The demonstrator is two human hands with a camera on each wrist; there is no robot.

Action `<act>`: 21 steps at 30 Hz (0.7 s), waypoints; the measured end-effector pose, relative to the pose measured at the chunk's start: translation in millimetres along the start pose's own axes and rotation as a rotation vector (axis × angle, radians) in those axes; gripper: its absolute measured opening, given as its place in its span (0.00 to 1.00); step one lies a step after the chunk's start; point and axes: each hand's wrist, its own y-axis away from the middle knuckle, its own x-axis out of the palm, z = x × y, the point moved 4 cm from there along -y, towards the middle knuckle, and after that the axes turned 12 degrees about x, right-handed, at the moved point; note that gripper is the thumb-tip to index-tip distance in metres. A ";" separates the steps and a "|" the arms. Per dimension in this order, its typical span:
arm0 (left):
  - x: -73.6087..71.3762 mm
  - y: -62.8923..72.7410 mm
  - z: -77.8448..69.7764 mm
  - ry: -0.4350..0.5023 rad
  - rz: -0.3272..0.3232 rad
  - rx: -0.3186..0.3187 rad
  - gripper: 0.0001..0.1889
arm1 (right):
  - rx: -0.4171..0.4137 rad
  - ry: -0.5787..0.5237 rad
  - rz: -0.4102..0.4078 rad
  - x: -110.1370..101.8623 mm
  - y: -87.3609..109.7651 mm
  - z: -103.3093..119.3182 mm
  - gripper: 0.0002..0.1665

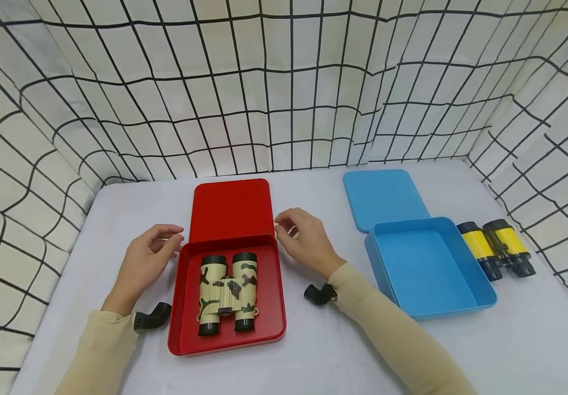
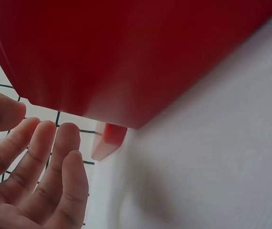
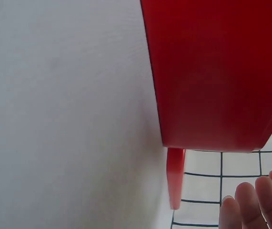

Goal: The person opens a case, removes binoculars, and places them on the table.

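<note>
A red box lies in front of me, with camouflage-patterned binoculars inside it. Behind the box, against its far edge, lies the red lid. My left hand hovers at the box's far left corner, fingers relaxed and slightly bent. On the other side, my right hand is beside the far right corner, near the lid's edge, its fingers loosely bent. Both wrist views show the box's red side wall with a gap to the fingers. Neither hand holds anything.
To the right stands a blue box, its blue lid flat behind it. Yellow and black binoculars lie at that box's right side. White cloth covers the table, and black-gridded white walls surround the back and sides.
</note>
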 end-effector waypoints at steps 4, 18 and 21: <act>-0.8 3.0 -6.6 -0.021 -0.001 0.041 0.23 | -0.008 0.013 0.000 -4.2 3.7 5.0 0.09; 4.7 8.4 -32.5 -0.240 0.063 0.277 0.22 | -0.056 0.017 0.043 -12.5 17.5 22.7 0.12; 4.0 11.7 -39.4 -0.295 0.071 0.277 0.26 | -0.064 0.012 0.060 -12.7 20.0 26.9 0.13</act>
